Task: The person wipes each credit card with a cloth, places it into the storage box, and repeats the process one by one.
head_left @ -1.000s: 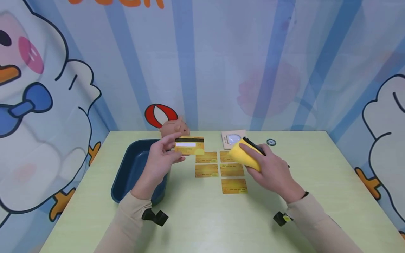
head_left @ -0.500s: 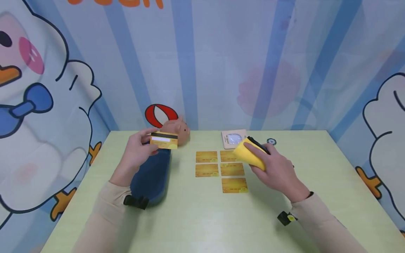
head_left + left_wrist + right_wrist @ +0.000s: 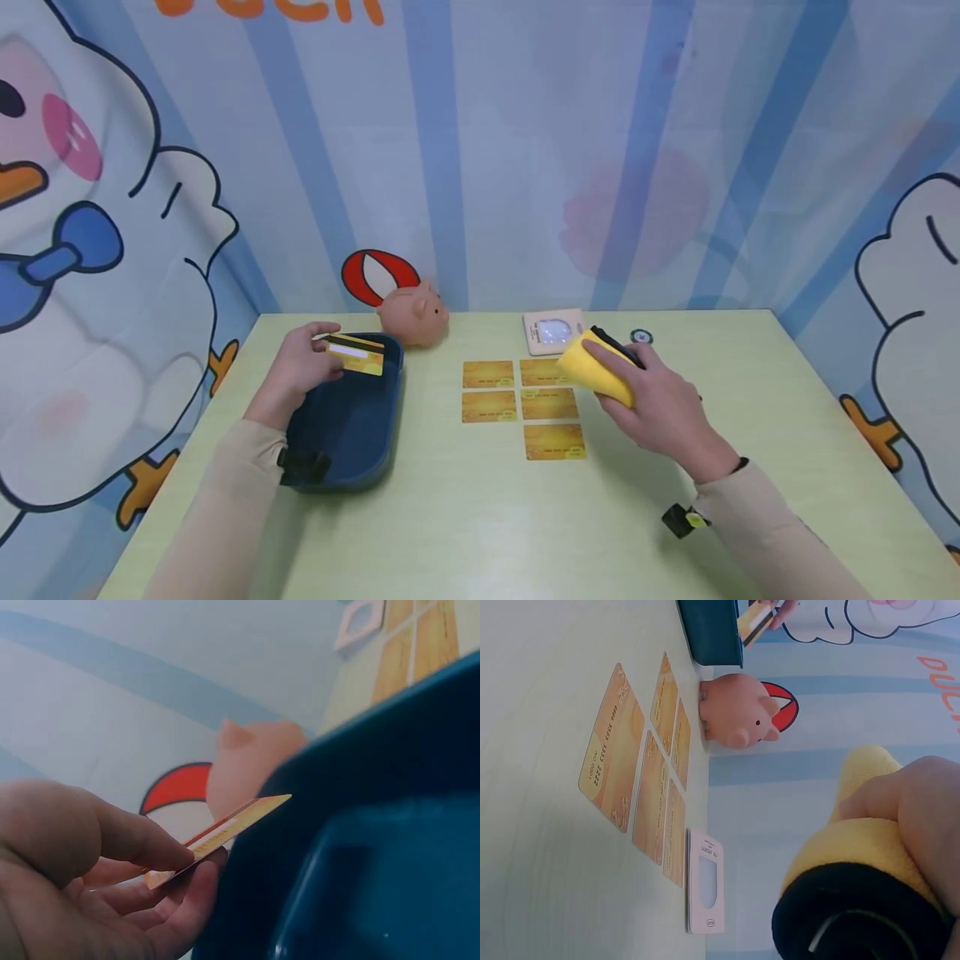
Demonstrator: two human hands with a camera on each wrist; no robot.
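My left hand pinches a gold bank card between thumb and fingers, the back with its dark stripe towards me. It hovers over the far left part of the dark blue bin; in the left wrist view the card is tilted and nearly edge-on. On the right, my right hand grips a bunched yellow cloth with a black edge, raised above the table. Left of it, several gold bank cards lie face up in two columns. The cloth partly covers the top right card.
A pink piggy bank stands behind the bin, near the table's back edge. A pale flat pack with a window lies behind the cards, and a dark round chip lies to its right. A printed curtain hangs behind the table.
My left hand has carried the bank card leftward, from beside the laid-out cards to over the bin. My right hand has shifted slightly right, still holding the cloth.
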